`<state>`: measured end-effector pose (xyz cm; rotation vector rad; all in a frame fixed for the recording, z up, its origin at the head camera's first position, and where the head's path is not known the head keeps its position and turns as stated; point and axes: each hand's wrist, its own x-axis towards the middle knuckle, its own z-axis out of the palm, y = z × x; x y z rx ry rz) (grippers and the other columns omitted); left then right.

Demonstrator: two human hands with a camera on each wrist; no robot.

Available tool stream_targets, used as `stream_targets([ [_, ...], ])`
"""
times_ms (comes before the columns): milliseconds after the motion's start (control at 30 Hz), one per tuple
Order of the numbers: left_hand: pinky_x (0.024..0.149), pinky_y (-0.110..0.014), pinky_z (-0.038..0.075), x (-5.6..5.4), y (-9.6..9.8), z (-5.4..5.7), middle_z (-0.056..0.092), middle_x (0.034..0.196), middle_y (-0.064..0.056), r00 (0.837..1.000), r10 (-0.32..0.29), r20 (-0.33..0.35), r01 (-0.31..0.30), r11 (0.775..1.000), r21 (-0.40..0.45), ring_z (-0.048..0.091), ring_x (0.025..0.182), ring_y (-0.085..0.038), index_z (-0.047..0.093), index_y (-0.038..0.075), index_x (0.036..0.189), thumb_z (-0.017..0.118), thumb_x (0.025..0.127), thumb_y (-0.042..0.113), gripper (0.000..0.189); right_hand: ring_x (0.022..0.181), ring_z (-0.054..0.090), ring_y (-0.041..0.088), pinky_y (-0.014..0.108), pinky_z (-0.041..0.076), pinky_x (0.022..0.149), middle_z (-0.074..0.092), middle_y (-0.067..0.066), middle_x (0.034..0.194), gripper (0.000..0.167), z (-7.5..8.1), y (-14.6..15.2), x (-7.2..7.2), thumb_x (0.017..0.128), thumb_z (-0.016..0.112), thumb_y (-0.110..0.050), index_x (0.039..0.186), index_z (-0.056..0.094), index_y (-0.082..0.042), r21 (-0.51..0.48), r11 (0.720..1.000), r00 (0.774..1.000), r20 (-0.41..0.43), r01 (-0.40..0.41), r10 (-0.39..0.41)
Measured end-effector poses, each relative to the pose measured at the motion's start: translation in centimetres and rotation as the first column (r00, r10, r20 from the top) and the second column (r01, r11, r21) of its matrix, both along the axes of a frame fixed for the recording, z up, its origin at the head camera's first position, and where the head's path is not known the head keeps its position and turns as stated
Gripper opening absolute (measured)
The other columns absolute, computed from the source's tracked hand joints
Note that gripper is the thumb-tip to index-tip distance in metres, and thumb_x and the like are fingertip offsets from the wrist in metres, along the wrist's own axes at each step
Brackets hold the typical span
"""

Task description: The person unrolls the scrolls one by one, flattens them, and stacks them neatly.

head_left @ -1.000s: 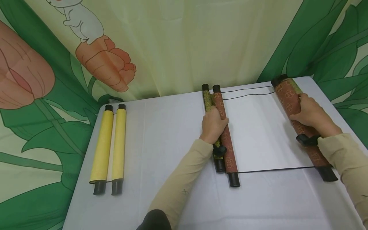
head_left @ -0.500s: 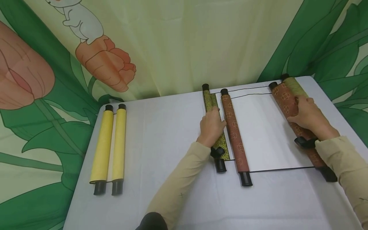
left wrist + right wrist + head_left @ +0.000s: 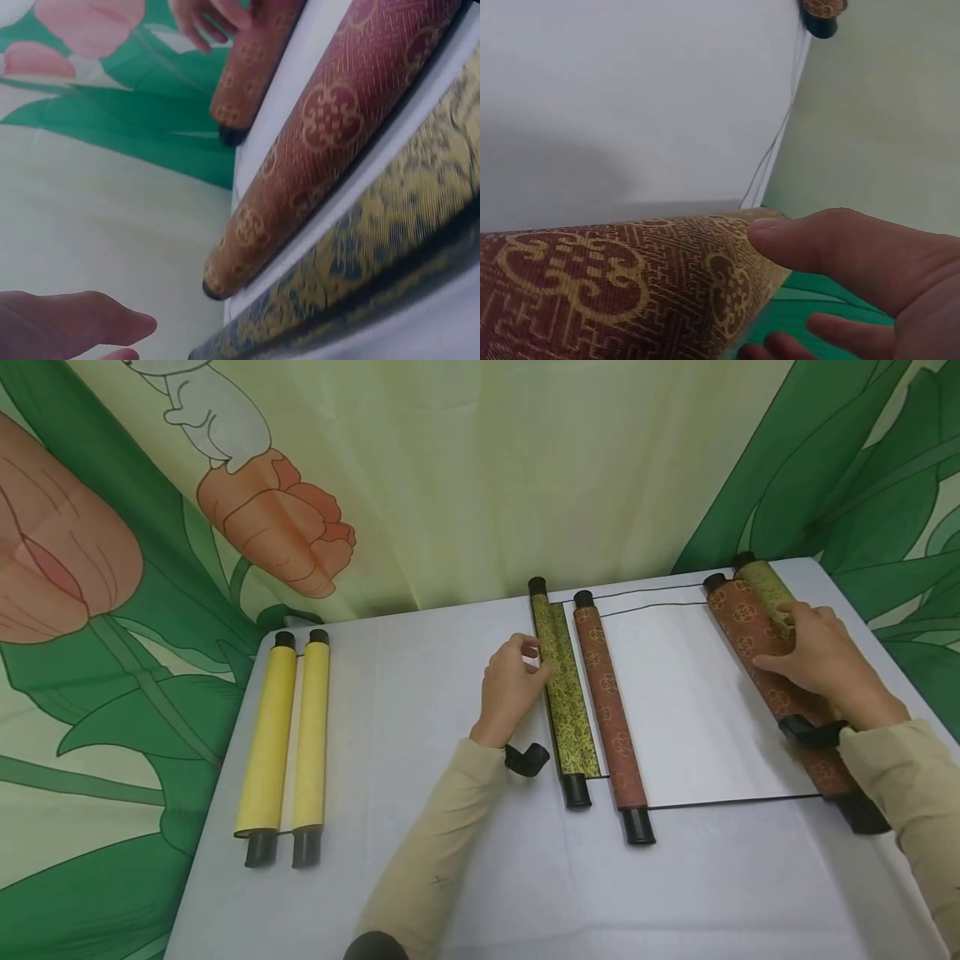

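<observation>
Scroll (image 3: pixel 693 710) lies part-unrolled at the table's (image 3: pixel 427 710) right, likely steadied by our spread right hand (image 3: pixel 832 668) resting on its thick red roll (image 3: pixel 787 697); our left hand (image 3: pixel 512 687), loosely curled, holds nothing beside the green roller (image 3: pixel 560 718).

Black wrist devices (image 3: pixel 528 761) sit by beige sleeves (image 3: pixel 422 852), the left one bearing a small, perhaps stitched cross (image 3: pixel 439 882).

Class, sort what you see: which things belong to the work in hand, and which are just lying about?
Likely in the job:
Red scroll, its thicker roll under the right hand
Green patterned scroll, its left roller beside the left hand

Seemingly just there:
Yellow scroll, apart from both hands
Curtain, behind the table
</observation>
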<state>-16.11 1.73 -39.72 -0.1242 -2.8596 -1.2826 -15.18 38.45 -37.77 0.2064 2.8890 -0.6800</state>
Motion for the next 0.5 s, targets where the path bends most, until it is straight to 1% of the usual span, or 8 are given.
stream_targets([
  [133,0.072,-0.034,0.055,0.2,-1.8,0.1,0.070,0.110,-0.008,1.000,0.022,-0.016,-0.022,0.999,0.041,0.070,0.089,-0.018,0.064,0.007,0.123,0.068,0.093,0.017,0.031,0.116,0.031,0.059,0.075,0.035,0.091,0.024,0.048,0.130,0.083,0.3,-0.2,0.1,0.090,0.068,-0.014,0.146,0.016,0.020,-0.008,1.000,1.000,-0.012,-0.006,0.006],
  [267,0.077,-0.036,0.056,0.5,-3.6,0.0,0.070,0.113,-0.009,1.000,0.027,0.000,-0.027,0.996,0.091,0.070,0.094,-0.021,0.063,0.008,0.123,0.067,0.093,0.017,0.031,0.114,0.034,0.058,0.073,0.037,0.088,0.026,0.046,0.129,0.080,0.6,-0.8,0.2,0.092,0.065,-0.016,0.145,0.017,0.020,-0.030,0.999,0.999,-0.042,-0.029,0.027],
  [333,0.079,-0.037,0.056,0.6,-4.3,0.0,0.069,0.114,-0.010,0.999,0.032,0.012,-0.033,0.993,0.112,0.070,0.096,-0.022,0.063,0.008,0.123,0.067,0.093,0.016,0.031,0.113,0.035,0.057,0.072,0.038,0.087,0.027,0.045,0.129,0.078,0.7,-1.3,0.3,0.094,0.064,-0.018,0.144,0.018,0.020,-0.045,0.998,0.998,-0.052,-0.039,0.036],
  [500,0.081,-0.040,0.056,0.8,-5.9,-0.2,0.069,0.114,-0.010,0.999,0.042,0.018,-0.044,0.990,0.131,0.070,0.099,-0.025,0.061,0.005,0.125,0.066,0.092,0.015,0.035,0.117,0.036,0.056,0.070,0.039,0.087,0.027,0.043,0.134,0.074,1.1,-2.7,0.4,0.097,0.061,-0.019,0.147,0.019,0.016,-0.106,0.992,0.994,-0.090,-0.068,0.058],
])
